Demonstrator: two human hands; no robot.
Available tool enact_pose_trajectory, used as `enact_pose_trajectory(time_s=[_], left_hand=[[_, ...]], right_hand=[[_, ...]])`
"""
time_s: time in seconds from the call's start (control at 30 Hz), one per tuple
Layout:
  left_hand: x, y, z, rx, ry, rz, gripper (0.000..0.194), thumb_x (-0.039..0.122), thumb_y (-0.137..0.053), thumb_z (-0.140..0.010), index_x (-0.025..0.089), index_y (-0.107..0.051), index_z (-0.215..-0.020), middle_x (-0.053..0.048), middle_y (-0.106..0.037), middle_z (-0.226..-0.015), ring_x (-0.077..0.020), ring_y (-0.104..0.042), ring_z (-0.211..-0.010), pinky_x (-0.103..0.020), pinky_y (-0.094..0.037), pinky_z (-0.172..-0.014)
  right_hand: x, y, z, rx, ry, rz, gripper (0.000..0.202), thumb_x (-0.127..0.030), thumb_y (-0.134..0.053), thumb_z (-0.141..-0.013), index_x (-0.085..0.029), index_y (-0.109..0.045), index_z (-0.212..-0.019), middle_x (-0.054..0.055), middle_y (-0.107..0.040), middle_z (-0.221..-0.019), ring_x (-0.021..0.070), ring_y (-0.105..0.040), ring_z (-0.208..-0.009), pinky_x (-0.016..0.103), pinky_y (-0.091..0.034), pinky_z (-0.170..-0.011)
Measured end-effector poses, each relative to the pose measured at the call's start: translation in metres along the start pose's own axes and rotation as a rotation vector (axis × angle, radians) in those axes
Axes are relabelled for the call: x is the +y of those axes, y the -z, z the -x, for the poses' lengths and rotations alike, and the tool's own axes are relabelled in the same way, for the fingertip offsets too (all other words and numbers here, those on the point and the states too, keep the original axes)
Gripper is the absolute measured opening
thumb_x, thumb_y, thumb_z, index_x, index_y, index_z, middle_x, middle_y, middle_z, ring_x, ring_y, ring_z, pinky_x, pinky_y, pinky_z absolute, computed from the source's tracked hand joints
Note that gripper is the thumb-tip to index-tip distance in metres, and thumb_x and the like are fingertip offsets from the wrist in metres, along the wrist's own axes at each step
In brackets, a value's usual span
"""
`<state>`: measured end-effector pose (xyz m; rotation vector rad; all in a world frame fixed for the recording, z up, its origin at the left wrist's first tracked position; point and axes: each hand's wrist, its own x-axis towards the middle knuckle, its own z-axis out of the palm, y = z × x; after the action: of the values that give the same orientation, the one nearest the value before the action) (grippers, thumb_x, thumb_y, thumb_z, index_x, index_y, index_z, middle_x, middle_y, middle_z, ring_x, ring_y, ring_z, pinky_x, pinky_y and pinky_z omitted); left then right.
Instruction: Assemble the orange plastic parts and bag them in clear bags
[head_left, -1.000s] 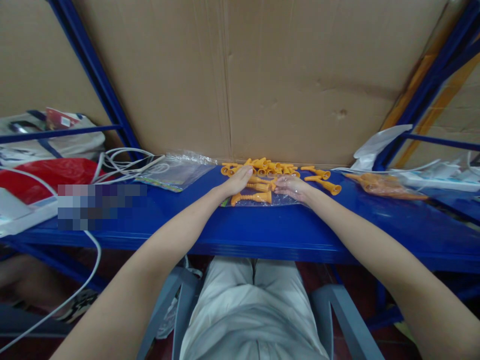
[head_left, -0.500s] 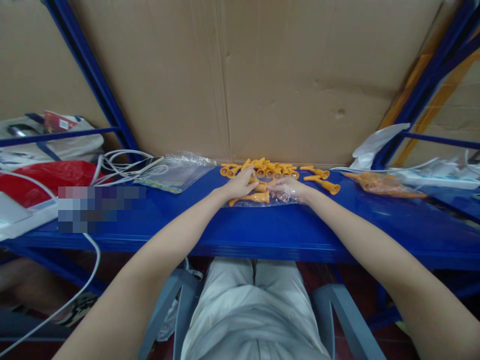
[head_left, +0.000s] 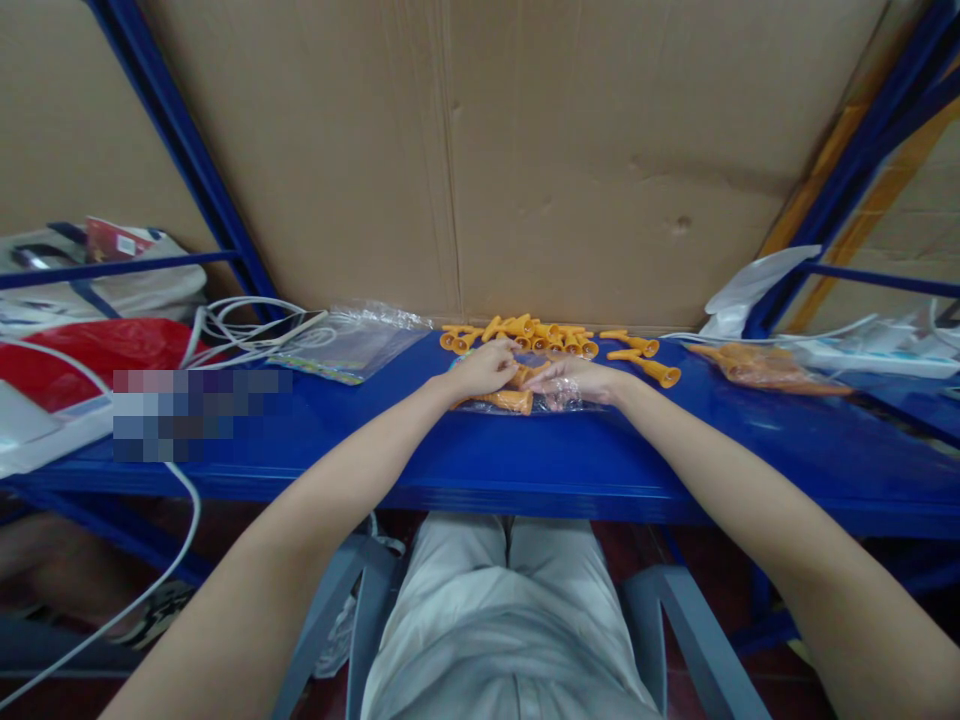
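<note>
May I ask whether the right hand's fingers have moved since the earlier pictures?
Yes: the right hand's fingers reach further left, nearer the cardboard crease.

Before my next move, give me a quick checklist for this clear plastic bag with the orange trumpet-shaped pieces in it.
1. Left bare hand at the left end of the clear plastic bag: ok.
2. Right bare hand at the right end, crinkled film about it: ok.
3. Bagged orange trumpet-shaped pieces fully visible: not ok, the hands cover some.
4. Bag mouth closed: cannot tell.
5. Loose orange trumpet-shaped pieces beyond the hands on the blue table: ok.
6. Filled clear packet at far right, apart from both hands: ok.
</note>
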<state>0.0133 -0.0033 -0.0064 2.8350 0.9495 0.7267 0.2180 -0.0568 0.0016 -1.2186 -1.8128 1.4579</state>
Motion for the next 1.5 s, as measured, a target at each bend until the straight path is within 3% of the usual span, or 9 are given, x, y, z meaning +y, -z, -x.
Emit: enact_pose_trajectory(time_s=[0.3, 0.63, 0.83, 1.03, 1.5], left_hand=[[0.004, -0.002, 0.003, -0.023, -0.019, -0.033, 0.027, 0.019, -0.046, -0.087, 0.018, -0.059, -0.063, -0.009, -0.063, -0.129, -0.0235, -0.057, -0.119, -0.042, -0.044, -0.105], [-0.007, -0.007, 0.000, -0.058, 0.008, -0.043, 0.030, 0.026, -0.044, -0.092, 0.019, -0.058, -0.067, -0.009, -0.059, -0.135, -0.0244, -0.051, -0.129, -0.042, -0.041, -0.107], [-0.007, -0.005, -0.001, -0.074, 0.002, -0.041, 0.031, 0.026, -0.042, -0.094, 0.019, -0.059, -0.070, -0.010, -0.058, -0.137, -0.0243, -0.047, -0.133, -0.042, -0.040, -0.109], [-0.008, -0.006, -0.001, -0.073, 0.009, -0.050, 0.030, 0.025, -0.042, -0.094, 0.018, -0.060, -0.071, -0.011, -0.061, -0.133, -0.0250, -0.049, -0.132, -0.041, -0.040, -0.109], [-0.007, -0.006, -0.001, -0.054, 0.043, 0.029, 0.029, 0.025, -0.043, -0.093, 0.018, -0.059, -0.070, -0.007, -0.055, -0.142, -0.0216, -0.052, -0.129, -0.040, -0.039, -0.109]], right_hand=[[0.006, -0.006, -0.011, 0.085, -0.001, 0.014, 0.037, -0.022, -0.078, -0.076, -0.019, -0.073, -0.112, -0.001, -0.069, -0.062, 0.0078, -0.059, -0.048, 0.017, -0.052, -0.049], [0.008, -0.004, -0.014, 0.052, 0.069, 0.029, 0.033, -0.013, -0.075, -0.075, -0.020, -0.075, -0.107, 0.005, -0.076, -0.102, 0.0058, -0.060, -0.050, 0.015, -0.049, -0.044], [0.004, 0.000, -0.008, 0.031, 0.053, 0.049, 0.020, -0.010, -0.071, -0.076, -0.015, -0.077, -0.095, 0.000, -0.068, -0.060, 0.0083, -0.062, -0.053, 0.016, -0.051, -0.050], [0.005, 0.004, -0.004, -0.035, 0.072, 0.042, 0.029, -0.022, -0.079, -0.072, -0.013, -0.076, -0.100, -0.001, -0.066, -0.060, 0.0077, -0.061, -0.055, 0.017, -0.052, -0.055], [0.004, -0.007, -0.008, 0.122, 0.066, 0.264, 0.035, -0.044, -0.081, -0.068, -0.014, -0.078, -0.085, -0.002, -0.059, -0.051, 0.0094, -0.055, -0.050, 0.021, -0.049, -0.052]])
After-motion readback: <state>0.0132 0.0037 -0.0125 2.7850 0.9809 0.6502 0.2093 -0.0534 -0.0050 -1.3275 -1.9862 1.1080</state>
